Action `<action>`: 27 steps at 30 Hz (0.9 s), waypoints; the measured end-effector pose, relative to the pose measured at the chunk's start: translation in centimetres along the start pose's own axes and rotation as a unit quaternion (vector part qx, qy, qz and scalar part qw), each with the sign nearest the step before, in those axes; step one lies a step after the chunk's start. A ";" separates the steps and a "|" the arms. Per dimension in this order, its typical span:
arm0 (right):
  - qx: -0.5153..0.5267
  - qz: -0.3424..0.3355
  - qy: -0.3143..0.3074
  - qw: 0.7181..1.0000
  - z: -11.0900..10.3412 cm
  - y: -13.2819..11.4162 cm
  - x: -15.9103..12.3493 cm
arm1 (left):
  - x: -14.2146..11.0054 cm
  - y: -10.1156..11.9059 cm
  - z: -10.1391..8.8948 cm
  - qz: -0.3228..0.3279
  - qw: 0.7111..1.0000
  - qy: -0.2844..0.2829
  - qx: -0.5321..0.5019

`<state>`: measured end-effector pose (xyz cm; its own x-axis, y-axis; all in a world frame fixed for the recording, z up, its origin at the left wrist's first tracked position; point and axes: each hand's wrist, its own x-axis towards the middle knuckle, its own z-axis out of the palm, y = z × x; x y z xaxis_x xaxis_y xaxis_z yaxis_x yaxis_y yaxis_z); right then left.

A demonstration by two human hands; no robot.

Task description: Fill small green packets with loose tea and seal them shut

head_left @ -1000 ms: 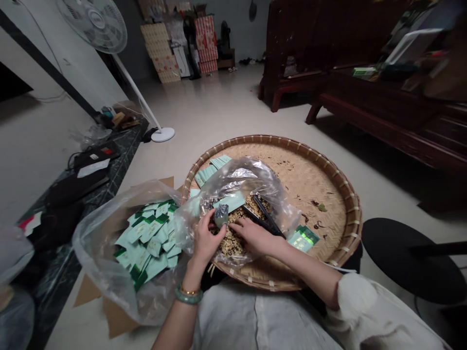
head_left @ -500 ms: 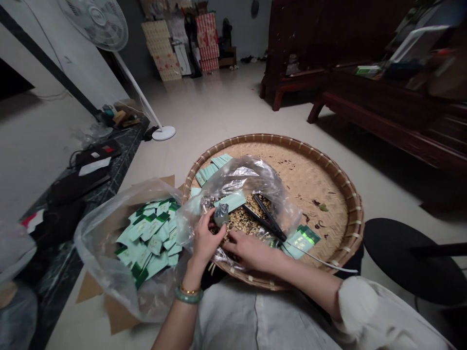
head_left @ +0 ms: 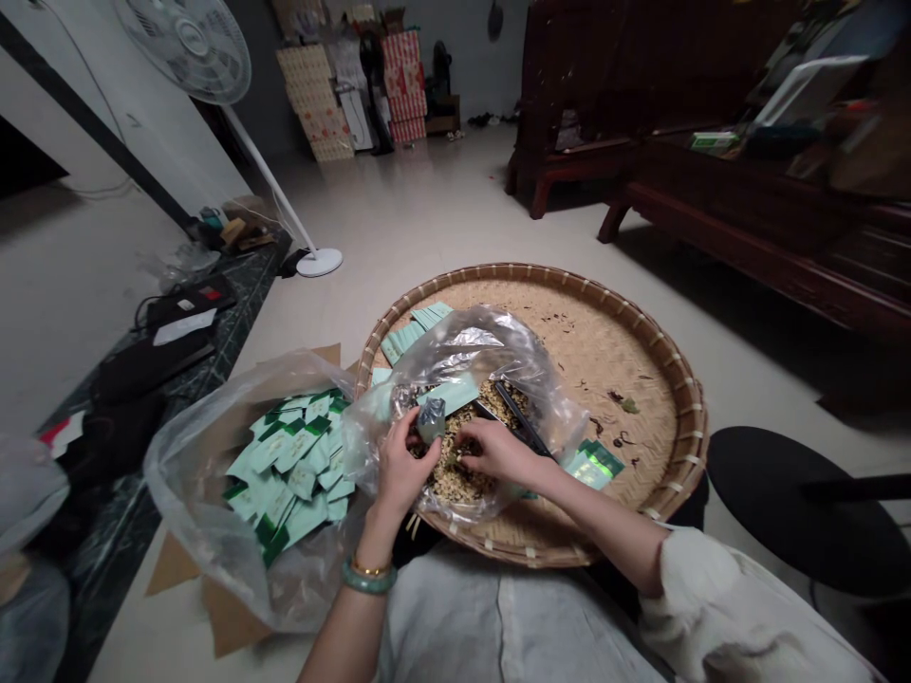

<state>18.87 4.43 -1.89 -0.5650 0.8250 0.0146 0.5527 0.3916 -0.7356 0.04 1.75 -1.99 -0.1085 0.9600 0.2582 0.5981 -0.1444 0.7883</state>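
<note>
My left hand [head_left: 407, 460] is closed around a small pale green sachet [head_left: 431, 417], whose silvery open mouth points up. Below it, a clear plastic bag [head_left: 491, 337] holds a loose mix of dried grains and dark bits [head_left: 455, 482]. My right hand [head_left: 498, 453] is just above this mix, thumb and fingers pinched on a little of it; the exact bits are too small to tell. Behind my right hand, black tongs [head_left: 523, 422] lie on the mix. A flat pale green sachet [head_left: 452, 391] rests across the bag beyond my left hand.
The bag sits in a round woven bamboo tray [head_left: 694, 417], with more green sachets [head_left: 594, 465] and scattered dried scraps. To the left, a big plastic bag [head_left: 185, 455] is heaped with green sachets [head_left: 295, 465]. A standing fan [head_left: 320, 262] and dark wooden furniture [head_left: 712, 228] stand farther off.
My right hand dipped lower and nearer me in the mix, uncovering the tongs, then rose again with fingers pinched beside the sachet. My left hand and its sachet have stayed in place.
</note>
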 end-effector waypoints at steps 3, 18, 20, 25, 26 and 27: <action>0.038 0.031 0.022 0.999 -0.3 0.9 0.2 | 0.0 0.0 0.0 -0.001 1.000 -0.002 0.002; 0.108 0.097 0.072 0.987 -1.7 0.9 0.0 | 0.0 -0.4 0.2 0.018 1.000 -0.013 0.008; 0.121 0.096 0.091 0.984 -2.4 0.5 -0.1 | 0.0 -0.4 0.2 0.045 0.999 -0.009 0.016; 0.128 0.059 0.137 0.981 -4.8 -1.9 -0.5 | 0.0 -0.1 0.4 0.092 0.995 -0.015 0.037; 0.120 0.044 0.144 0.981 -5.2 -2.6 -0.5 | 0.0 0.0 0.5 0.096 0.994 -0.018 0.041; 0.109 0.026 0.150 0.982 -5.6 -3.3 -0.5 | -0.1 0.1 0.5 0.098 0.994 -0.021 0.043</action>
<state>20.82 5.02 4.32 -0.3149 0.9376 0.1473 0.4129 0.2751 -0.8682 0.52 1.78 -2.23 0.0496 0.9249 0.3770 0.6704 -0.3106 0.6739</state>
